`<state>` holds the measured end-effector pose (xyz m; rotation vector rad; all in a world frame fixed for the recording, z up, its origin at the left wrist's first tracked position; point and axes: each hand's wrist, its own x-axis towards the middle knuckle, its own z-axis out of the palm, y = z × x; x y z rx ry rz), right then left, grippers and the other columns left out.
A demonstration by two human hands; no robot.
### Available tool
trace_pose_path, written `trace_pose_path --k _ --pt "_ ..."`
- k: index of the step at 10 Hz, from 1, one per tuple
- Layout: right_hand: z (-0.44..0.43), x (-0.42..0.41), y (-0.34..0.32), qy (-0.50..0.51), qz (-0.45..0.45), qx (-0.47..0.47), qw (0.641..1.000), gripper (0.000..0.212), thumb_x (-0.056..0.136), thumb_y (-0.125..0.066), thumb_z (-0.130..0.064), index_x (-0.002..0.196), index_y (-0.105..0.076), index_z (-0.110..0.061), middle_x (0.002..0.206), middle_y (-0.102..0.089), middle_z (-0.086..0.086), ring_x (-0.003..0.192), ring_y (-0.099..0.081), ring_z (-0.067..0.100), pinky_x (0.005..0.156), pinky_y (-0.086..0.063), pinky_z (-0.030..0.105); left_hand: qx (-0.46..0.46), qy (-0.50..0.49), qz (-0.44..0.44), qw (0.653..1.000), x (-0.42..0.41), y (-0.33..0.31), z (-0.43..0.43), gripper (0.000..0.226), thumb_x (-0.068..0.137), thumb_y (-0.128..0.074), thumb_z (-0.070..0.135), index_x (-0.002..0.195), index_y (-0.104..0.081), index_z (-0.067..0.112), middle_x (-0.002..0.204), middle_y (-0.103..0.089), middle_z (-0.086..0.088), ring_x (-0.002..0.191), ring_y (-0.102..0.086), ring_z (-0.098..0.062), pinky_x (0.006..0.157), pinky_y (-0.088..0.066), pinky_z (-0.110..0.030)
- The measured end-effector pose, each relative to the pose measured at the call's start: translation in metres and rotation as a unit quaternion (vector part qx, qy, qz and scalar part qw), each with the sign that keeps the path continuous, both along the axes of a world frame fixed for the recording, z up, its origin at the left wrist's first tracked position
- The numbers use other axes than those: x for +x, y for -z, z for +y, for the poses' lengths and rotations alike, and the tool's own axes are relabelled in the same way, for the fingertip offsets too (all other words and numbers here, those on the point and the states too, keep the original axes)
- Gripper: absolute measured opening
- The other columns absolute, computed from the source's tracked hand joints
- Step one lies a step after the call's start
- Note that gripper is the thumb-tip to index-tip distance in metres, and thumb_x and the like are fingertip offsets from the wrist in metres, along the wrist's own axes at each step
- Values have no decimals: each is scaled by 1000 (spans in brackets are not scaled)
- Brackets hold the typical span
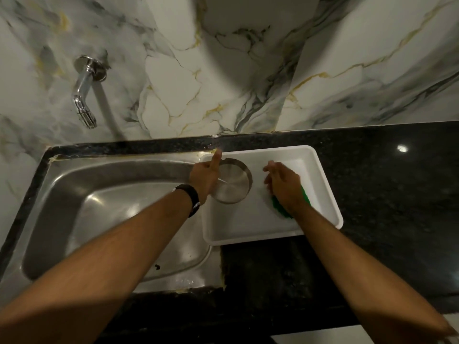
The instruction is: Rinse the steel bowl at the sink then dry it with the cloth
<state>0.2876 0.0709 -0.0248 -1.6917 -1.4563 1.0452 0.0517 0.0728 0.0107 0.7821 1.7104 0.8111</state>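
Steel bowl (232, 181) first, since that's what you're working with: it sits in the left end of the white tray (323, 194), open side up, and the tray lies on the dark granite counter (397, 182) with its left edge overlapping the sink rim. Starting close to you, both your bare forearms reach forward from the bottom of the view, and there's a black band (192, 198) on your left wrist. Your left hand (203, 176) is wrapped around the near-left side of the bowl's rim, thumb sticking straight up toward the wall, the other fingers hidden behind the bowl, so it looks like a grip but I can't see how tight. Your right hand (283, 183) is over the middle of the tray, fingers loosely curled and spread a bit, pressing down on something green (280, 208) that pokes out under the wrist; can't tell if that's the cloth or a scrubber, and it's blurry whether you've actually pinched it. Left of the tray is the steel sink (111, 207), its basin wet-looking with a small dark speck near the front edge. Farther back, the chrome tap (84, 95) sticks out of the marble-pattern wall (248, 58) above the sink's back-left corner.
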Motion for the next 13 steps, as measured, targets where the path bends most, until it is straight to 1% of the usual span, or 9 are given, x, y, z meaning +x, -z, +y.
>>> trace_pose_path --k 1,2,3,4,5,6,8,10,13 --pt "-5 -18 -16 -52 117 -62 990 49 100 -56 -65 118 -78 -26 96 -84 0 81 -83 17 64 -68 26 -15 -34 -62 997 8 5 1 68 100 -50 74 123 -77 17 126 -77 -12 118 -70 -33 111 -56 -53" --pt "0 -22 -19 -90 32 -8 995 36 101 -73 -40 130 -79 -20 103 -85 -1 80 -81 1 59 -60 9 -12 -76 -143 987 19 13 0 63 108 -46 62 136 -71 11 131 -73 -13 120 -67 -32 113 -54 -55" --pt "7 -18 -14 -84 -34 15 996 26 102 -73 -19 126 -81 -12 95 -82 -2 69 -78 -2 56 -51 -2 10 -41 -72 997 21 18 -2 53 113 -47 47 130 -73 5 127 -75 -16 118 -70 -33 110 -57 -54" --pt "10 -19 -6 -90 -94 3 992 22 101 -71 -10 119 -83 -6 86 -77 0 58 -70 3 55 -51 -2 56 116 193 973 17 22 -2 33 113 -49 17 108 -78 2 113 -77 -20 99 -66 -25 104 -58 -42" --pt "10 -24 -1 -115 -113 -14 987 20 100 -71 -6 114 -84 0 85 -81 10 58 -72 14 67 -67 18 47 162 260 951 20 23 -6 30 111 -48 11 115 -75 -2 123 -76 -23 108 -70 -32 98 -54 -35" --pt "12 -30 5 -142 -143 -29 979 20 99 -71 -5 107 -85 6 92 -84 26 74 -81 38 79 -69 38 -14 168 223 960 31 24 -13 40 116 -38 19 144 -60 0 149 -63 -23 138 -61 -36 121 -46 -42" --pt "2 -34 12 -157 -162 -64 972 20 97 -69 -1 97 -82 15 88 -81 34 83 -80 48 85 -66 55 -54 300 261 916 32 46 -28 85 107 -58 8 172 -4 -1 178 -22 -23 165 -27 -36 134 -23 -40" --pt "-11 -41 4 -154 -157 -72 973 29 104 -67 -10 94 -82 14 85 -80 34 83 -81 46 85 -66 54 -28 325 322 889 27 62 -36 86 110 -55 13 171 4 -3 182 2 -21 171 -1 -34 138 -7 -40" --pt "-25 -54 -49 -126 -235 -26 963 51 110 -60 -36 149 -61 -3 151 -61 17 137 -60 34 117 -46 41 127 316 362 868 -13 15 -46 70 114 -34 5 170 6 -5 181 12 -24 170 10 -35 138 1 -38"
